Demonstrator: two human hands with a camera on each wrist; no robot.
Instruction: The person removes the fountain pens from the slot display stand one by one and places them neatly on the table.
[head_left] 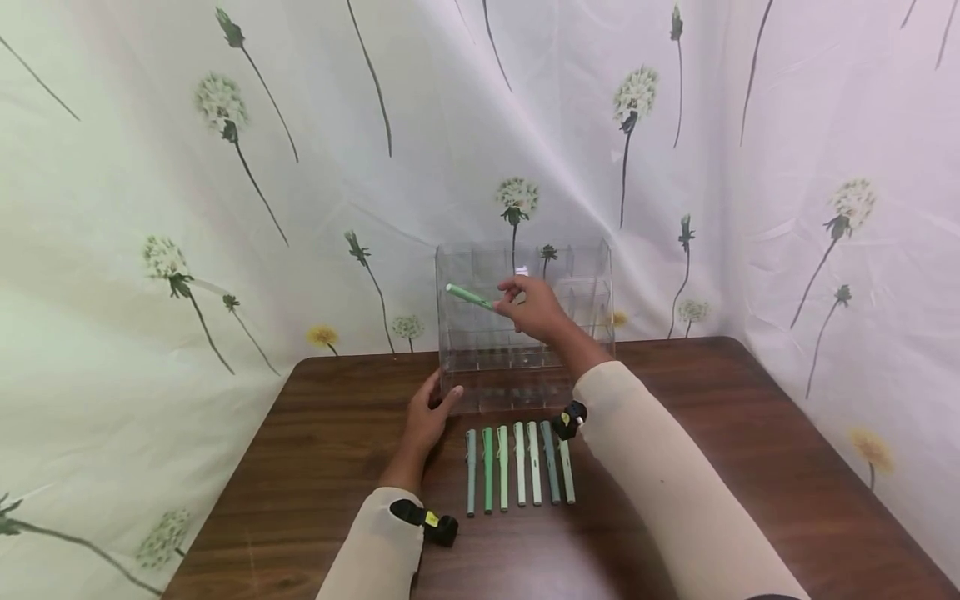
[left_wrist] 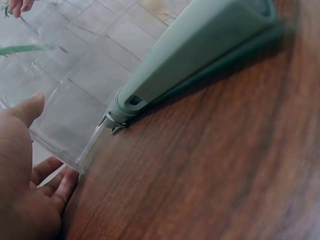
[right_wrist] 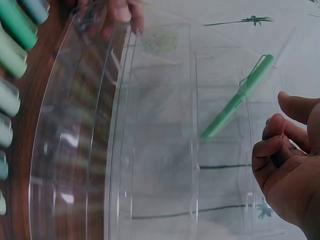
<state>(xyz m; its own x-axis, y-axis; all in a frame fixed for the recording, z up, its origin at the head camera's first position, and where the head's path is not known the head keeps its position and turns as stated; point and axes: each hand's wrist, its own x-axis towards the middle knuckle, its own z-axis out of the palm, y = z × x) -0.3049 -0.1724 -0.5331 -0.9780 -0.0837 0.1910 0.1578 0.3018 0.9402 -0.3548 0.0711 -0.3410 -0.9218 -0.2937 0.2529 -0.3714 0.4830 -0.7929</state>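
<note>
A clear plastic compartment organizer (head_left: 480, 360) stands on the table. My left hand (head_left: 429, 421) grips its lower left corner, with the thumb in front and the fingers round the side; in the left wrist view the fingertips (left_wrist: 65, 185) are at the bottom edge. One light green capped pen (right_wrist: 235, 102) lies slanted in an upper compartment, seen through the plastic. Just right of the pen is my right hand (head_left: 534, 310), its fingers loosely bent. In the right wrist view a gap shows between that hand and the pen.
Several capped pens in green, white and grey-blue (head_left: 519, 467) lie in a row in front of the organizer. A grey-green pen (left_wrist: 190, 50) is close to the left wrist camera. Behind the brown wooden table (head_left: 337, 433) hangs a dandelion-print curtain (head_left: 420, 192).
</note>
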